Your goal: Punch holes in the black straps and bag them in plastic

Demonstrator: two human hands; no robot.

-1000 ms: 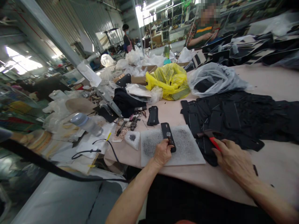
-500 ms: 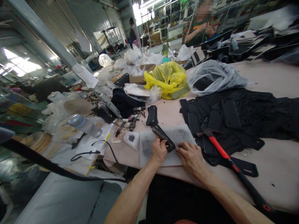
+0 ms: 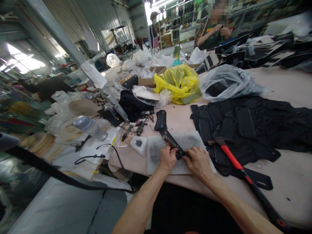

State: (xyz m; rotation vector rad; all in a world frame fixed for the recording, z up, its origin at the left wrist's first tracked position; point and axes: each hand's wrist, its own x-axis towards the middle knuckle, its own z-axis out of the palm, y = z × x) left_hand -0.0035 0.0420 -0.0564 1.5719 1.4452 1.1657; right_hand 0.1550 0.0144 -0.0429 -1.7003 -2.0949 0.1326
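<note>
A narrow black strap piece (image 3: 172, 140), leather-like, slants over a pale, dark-speckled board (image 3: 153, 167). My left hand (image 3: 168, 160) is closed on it, thumb and fingers pinching its near half. At the strap's near end, my right hand (image 3: 198, 163) has its fingers bent and closed; they meet that end, and the fingertips are partly hidden. A second black piece (image 3: 161, 120) lies just beyond the board. To the right of my right hand rests a claw hammer (image 3: 231, 156) with a red and black handle, its head on a pile of black pieces (image 3: 226, 125).
Left of the board sit a white block (image 3: 138, 145) with a dark patch, small copper-coloured parts (image 3: 125, 139) and a plastic bottle (image 3: 91, 127). Behind are a yellow bag (image 3: 177, 83) and a clear bag (image 3: 229, 81). A metal post (image 3: 70, 53) rises at left. A co-worker (image 3: 214, 32) is across the table.
My right hand has moved in against the strap's near end, where a small gap showed before. My left hand keeps its hold. The whole view has shifted slightly.
</note>
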